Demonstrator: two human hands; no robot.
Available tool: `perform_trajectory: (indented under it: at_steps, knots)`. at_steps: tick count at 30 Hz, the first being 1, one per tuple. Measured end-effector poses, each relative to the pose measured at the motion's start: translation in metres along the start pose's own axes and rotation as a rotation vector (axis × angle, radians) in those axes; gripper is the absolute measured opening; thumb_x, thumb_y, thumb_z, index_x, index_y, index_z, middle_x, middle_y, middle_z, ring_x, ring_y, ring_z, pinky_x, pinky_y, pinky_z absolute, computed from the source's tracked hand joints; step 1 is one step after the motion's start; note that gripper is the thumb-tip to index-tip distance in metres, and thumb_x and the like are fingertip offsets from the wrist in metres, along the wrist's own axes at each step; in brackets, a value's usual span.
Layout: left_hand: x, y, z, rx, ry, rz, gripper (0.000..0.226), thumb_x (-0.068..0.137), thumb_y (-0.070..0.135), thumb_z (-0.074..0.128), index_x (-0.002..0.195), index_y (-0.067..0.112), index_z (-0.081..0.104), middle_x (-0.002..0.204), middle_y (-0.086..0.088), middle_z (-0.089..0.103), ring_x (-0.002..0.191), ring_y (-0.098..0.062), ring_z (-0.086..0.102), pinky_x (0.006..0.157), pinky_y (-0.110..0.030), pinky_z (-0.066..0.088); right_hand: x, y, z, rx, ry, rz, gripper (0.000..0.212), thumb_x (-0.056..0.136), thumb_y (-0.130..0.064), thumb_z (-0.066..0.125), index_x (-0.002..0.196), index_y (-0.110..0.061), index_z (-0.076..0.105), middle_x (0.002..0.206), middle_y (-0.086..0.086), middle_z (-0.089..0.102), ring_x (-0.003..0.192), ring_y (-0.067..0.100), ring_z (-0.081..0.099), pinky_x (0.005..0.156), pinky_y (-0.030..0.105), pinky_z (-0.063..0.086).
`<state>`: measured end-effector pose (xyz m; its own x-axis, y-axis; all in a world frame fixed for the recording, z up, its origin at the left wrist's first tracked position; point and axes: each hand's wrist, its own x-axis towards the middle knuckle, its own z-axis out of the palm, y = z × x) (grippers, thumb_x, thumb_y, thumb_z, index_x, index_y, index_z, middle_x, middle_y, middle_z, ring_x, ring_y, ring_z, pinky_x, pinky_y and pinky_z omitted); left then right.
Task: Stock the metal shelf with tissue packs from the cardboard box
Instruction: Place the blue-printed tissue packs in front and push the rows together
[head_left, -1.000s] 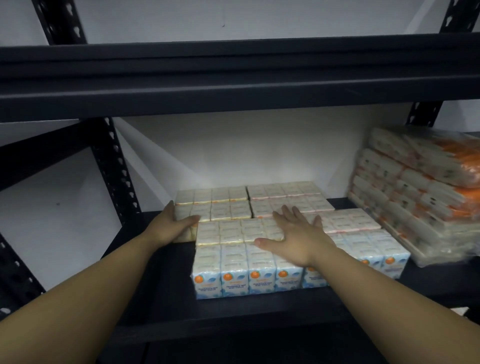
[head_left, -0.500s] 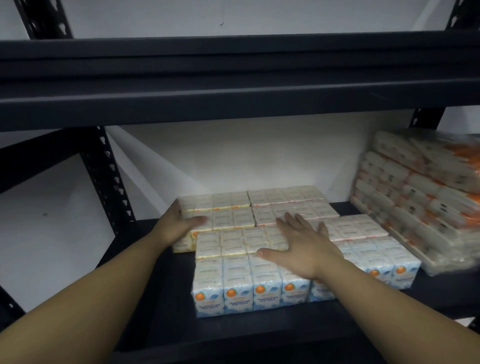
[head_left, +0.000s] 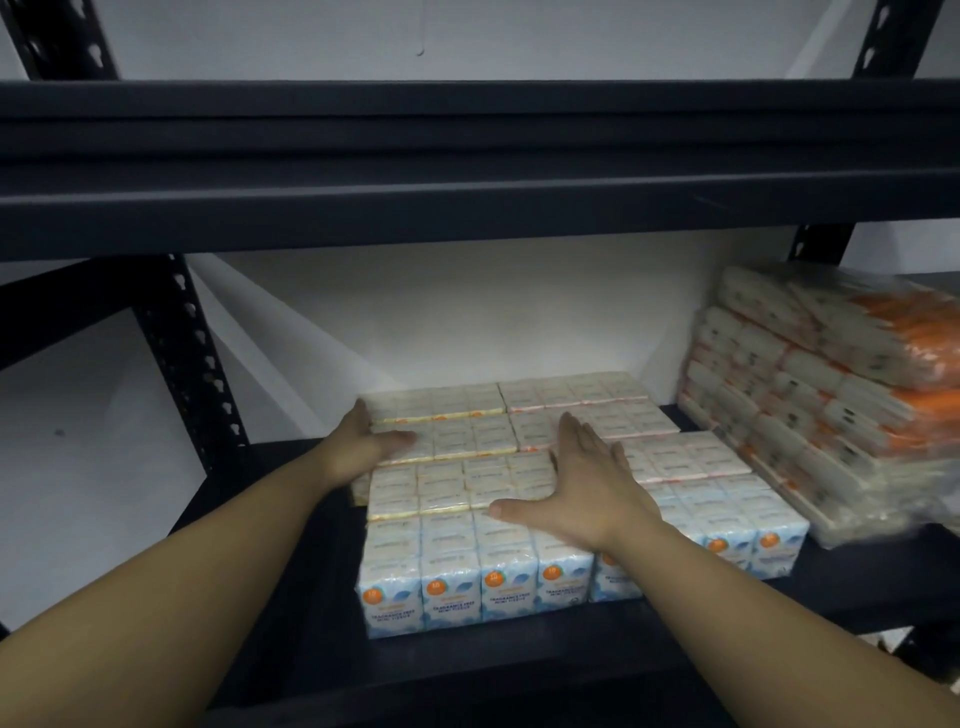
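At nine o'clock, a perforated black upright (head_left: 192, 364) of the metal shelf (head_left: 311, 613) stands against the white wall (head_left: 467, 312). Just right of it, toward ten o'clock of the stock, the left hand (head_left: 363, 441) lies with straight fingers along the left edge of the rear-left tissue pack (head_left: 457, 421), thumb on its top, pressing rather than gripping. Dead centre, the front tissue pack (head_left: 467, 566), blue and white with orange dots, stands on the shelf board. On its top rests the right hand (head_left: 582, 488), flat and spread, fingers pointing toward twelve o'clock, holding nothing. Touching at three o'clock stands a second front pack (head_left: 727, 525). Farther at three o'clock, orange-striped packs (head_left: 831, 395) lean stacked in clear wrap.
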<state>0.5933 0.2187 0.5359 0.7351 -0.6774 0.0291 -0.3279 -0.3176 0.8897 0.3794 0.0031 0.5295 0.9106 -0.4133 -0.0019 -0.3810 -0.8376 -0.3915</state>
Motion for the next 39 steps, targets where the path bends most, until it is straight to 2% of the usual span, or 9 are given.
perform_trajectory:
  at_steps: [4,8,12,16,20,26,33,36,39]
  knots:
    - [0.007,0.001,0.010,-0.011,-0.031,0.003,0.029,0.095,0.010,0.073,0.105,0.029,0.052,0.087,0.023,0.077,0.082,0.006,0.073,0.075,-0.020,0.061,0.000,-0.001,-0.003,0.079,0.021,0.035,0.169,0.043,-0.103,0.062,0.164,-0.012,-0.011,0.174,0.005,0.005,0.160,0.027,0.006,0.130,0.048,0.003]
    - [0.010,0.005,0.011,-0.028,-0.051,-0.023,0.043,0.087,0.021,0.084,0.120,0.025,0.056,0.116,0.002,0.076,0.103,-0.011,0.074,0.094,-0.037,0.061,0.003,0.001,0.000,0.041,0.009,0.028,0.168,0.041,-0.107,0.056,0.165,-0.013,-0.006,0.174,0.005,0.008,0.160,0.025,0.008,0.130,0.050,0.004]
    - [0.020,-0.006,0.012,-0.016,-0.065,-0.032,0.096,0.061,0.056,0.097,0.135,0.018,0.050,0.125,0.000,0.071,0.112,-0.016,0.072,0.096,-0.043,0.060,0.004,0.002,0.000,-0.010,0.009,0.014,0.163,0.043,-0.108,0.052,0.166,-0.014,0.003,0.174,0.005,0.009,0.160,0.024,0.008,0.130,0.050,0.001]
    - [0.012,0.005,0.014,0.036,-0.067,-0.034,0.059,0.080,0.040,0.088,0.126,0.024,0.055,0.120,0.004,0.072,0.110,-0.013,0.071,0.097,-0.039,0.058,0.004,0.001,-0.001,0.011,0.007,0.005,0.156,0.045,-0.107,0.053,0.166,-0.016,0.013,0.173,0.003,0.017,0.159,0.025,0.013,0.130,0.051,0.005]
    - [0.004,0.007,0.014,0.086,-0.099,0.029,0.049,0.084,0.046,0.085,0.126,0.028,0.066,0.116,0.009,0.077,0.108,-0.010,0.074,0.097,-0.043,0.059,-0.003,0.005,-0.021,0.249,0.020,-0.002,0.124,0.055,-0.092,0.073,0.156,-0.025,0.041,0.157,-0.005,0.047,0.147,0.024,0.041,0.120,0.041,0.034]
    - [-0.001,0.012,0.022,-0.033,-0.077,0.064,0.037,0.088,0.022,0.083,0.122,0.014,0.070,0.114,-0.004,0.078,0.107,-0.020,0.075,0.097,-0.047,0.058,-0.003,0.033,-0.040,-0.140,-0.099,-0.061,0.141,0.058,-0.106,0.046,0.167,-0.026,0.007,0.175,-0.003,-0.001,0.161,0.020,-0.005,0.128,0.055,-0.003]
    - [0.000,0.016,0.027,-0.087,-0.062,0.037,0.035,0.089,0.016,0.081,0.122,0.012,0.069,0.114,-0.005,0.078,0.107,-0.021,0.075,0.101,-0.047,0.056,0.003,0.042,-0.024,-0.132,-0.121,-0.048,0.142,0.059,-0.108,0.038,0.167,-0.023,0.004,0.174,-0.003,-0.005,0.160,0.015,-0.009,0.128,0.054,-0.007]
    - [-0.003,0.024,0.034,-0.097,-0.048,0.042,0.024,0.093,0.010,0.075,0.115,0.016,0.069,0.103,0.006,0.080,0.098,-0.011,0.076,0.093,-0.033,0.060,0.003,0.043,-0.025,-0.137,-0.123,-0.042,0.144,0.058,-0.109,0.039,0.167,-0.023,0.003,0.175,-0.002,-0.005,0.160,0.016,-0.010,0.128,0.054,-0.006]
    - [-0.004,0.027,0.039,-0.094,-0.048,0.049,0.026,0.092,0.011,0.076,0.112,0.024,0.063,0.089,0.022,0.078,0.091,-0.001,0.074,0.069,-0.012,0.056,0.002,0.043,-0.025,-0.136,-0.125,-0.032,0.144,0.058,-0.108,0.040,0.167,-0.021,0.003,0.174,-0.001,-0.007,0.160,0.017,-0.011,0.129,0.052,-0.006]
